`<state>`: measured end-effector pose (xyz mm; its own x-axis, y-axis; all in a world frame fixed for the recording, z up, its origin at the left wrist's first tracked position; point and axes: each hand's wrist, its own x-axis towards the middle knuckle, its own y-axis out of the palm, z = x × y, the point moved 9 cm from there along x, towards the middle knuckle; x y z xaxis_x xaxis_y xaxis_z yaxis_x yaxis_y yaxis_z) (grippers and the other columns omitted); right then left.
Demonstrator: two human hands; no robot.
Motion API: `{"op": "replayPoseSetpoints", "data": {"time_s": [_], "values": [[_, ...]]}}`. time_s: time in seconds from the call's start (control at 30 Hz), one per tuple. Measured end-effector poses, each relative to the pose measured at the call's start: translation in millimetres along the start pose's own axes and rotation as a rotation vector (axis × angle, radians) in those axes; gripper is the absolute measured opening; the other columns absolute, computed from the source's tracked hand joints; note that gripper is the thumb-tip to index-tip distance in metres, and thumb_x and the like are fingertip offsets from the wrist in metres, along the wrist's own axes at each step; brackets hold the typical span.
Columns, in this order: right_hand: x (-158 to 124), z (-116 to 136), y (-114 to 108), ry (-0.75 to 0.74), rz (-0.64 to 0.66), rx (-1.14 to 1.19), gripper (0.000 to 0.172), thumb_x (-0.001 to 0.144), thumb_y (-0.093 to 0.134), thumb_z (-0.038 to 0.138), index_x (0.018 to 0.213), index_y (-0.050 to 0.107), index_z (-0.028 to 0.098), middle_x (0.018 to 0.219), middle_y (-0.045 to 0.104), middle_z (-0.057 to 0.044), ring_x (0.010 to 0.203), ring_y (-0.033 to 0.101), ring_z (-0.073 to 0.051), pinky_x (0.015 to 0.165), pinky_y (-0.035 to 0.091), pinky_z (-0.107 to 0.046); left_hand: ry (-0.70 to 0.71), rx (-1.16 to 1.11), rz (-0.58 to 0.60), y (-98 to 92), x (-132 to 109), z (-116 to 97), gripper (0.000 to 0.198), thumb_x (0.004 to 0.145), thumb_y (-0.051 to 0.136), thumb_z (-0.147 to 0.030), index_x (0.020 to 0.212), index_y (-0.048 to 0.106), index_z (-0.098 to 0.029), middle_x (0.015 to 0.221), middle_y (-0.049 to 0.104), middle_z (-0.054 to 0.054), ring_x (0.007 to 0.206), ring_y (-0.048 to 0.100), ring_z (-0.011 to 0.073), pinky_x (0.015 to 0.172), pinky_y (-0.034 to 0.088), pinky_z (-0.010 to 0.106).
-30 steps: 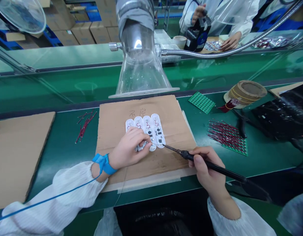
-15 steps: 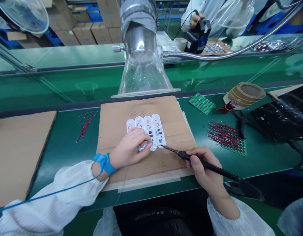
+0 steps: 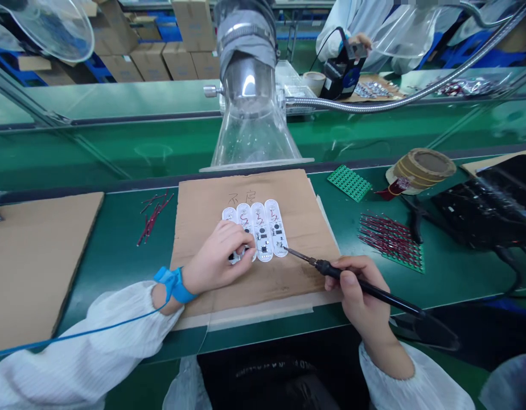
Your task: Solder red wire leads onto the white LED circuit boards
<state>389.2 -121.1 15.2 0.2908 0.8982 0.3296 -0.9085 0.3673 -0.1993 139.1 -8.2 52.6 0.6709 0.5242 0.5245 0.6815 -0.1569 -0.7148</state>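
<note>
Right hand [image 3: 360,293]: fingers clamped on iron [image 3: 321,267], tip at near end of rightmost board [image 3: 275,225]. Left hand [image 3: 218,253]: fingertips close together over left boards [image 3: 245,212]; cannot tell if holding anything. Best: steady wrist, light touch, board flat on cardboard [image 3: 308,228].

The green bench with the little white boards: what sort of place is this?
Most likely an electronics assembly workshop. The right hand holds what looks like a soldering iron, its tip close to a row of white circuit boards, and a clear hood, perhaps for fumes, hangs above the bench.
</note>
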Motion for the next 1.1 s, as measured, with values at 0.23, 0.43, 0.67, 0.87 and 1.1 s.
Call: {"op": "replayPoseSetpoints", "data": {"time_s": [0.23, 0.43, 0.67, 0.87, 1.1], "values": [[-3, 4, 21, 0.036, -0.042, 0.005, 0.024, 0.111, 0.071, 0.047, 0.103, 0.072, 0.025, 0.07, 0.073, 0.001, 0.057, 0.07, -0.017, 0.054, 0.059, -0.028, -0.035, -0.05, 0.01, -8.7, -13, 11, 0.012, 0.11, 0.061, -0.015, 0.101, 0.065, -0.023, 0.077, 0.058, -0.003, 0.074, 0.057, 0.0165, 0.073, 0.046, 0.031], [-6, -4, 22, 0.0, -0.029, -0.045, 0.02, 0.111, 0.071, 0.041, 0.1, 0.075, 0.025, 0.069, 0.071, 0.002, 0.054, 0.067, -0.016, 0.052, 0.056, -0.026, 0.003, -0.052, 0.057, 1.2, -10, 10, 0.011, 0.113, 0.061, -0.016, 0.106, 0.064, -0.023, 0.079, 0.058, -0.004, 0.077, 0.058, 0.0164, 0.082, 0.047, 0.033], [-6, -1, 20, -0.022, -0.01, -0.084, 0.016, 0.11, 0.071, 0.035, 0.1, 0.077, 0.026, 0.073, 0.073, 0.002, 0.055, 0.067, -0.014, 0.052, 0.054, -0.024, -0.002, -0.061, 0.084, 4.6, -11, 11, 0.012, 0.115, 0.059, -0.017, 0.106, 0.064, -0.023, 0.08, 0.058, -0.004, 0.076, 0.056, 0.0164, 0.085, 0.046, 0.034], [-7, -3, 22, -0.007, -0.007, -0.037, 0.015, 0.112, 0.069, 0.035, 0.102, 0.076, 0.026, 0.07, 0.071, 0.003, 0.054, 0.066, -0.014, 0.052, 0.053, -0.024, -0.008, -0.059, 0.084, 5.9, -11, 11, 0.012, 0.115, 0.059, -0.018, 0.106, 0.065, -0.022, 0.079, 0.058, -0.004, 0.077, 0.057, 0.0165, 0.086, 0.047, 0.035], [-6, -2, 24, -0.039, 0.029, -0.106, 0.012, 0.11, 0.072, 0.033, 0.102, 0.077, 0.025, 0.071, 0.072, 0.003, 0.055, 0.068, -0.014, 0.053, 0.055, -0.023, -0.017, -0.067, 0.11, 5.5, -10, 11, 0.013, 0.114, 0.058, -0.017, 0.105, 0.066, -0.021, 0.078, 0.057, -0.004, 0.076, 0.056, 0.0164, 0.087, 0.045, 0.034]]}}
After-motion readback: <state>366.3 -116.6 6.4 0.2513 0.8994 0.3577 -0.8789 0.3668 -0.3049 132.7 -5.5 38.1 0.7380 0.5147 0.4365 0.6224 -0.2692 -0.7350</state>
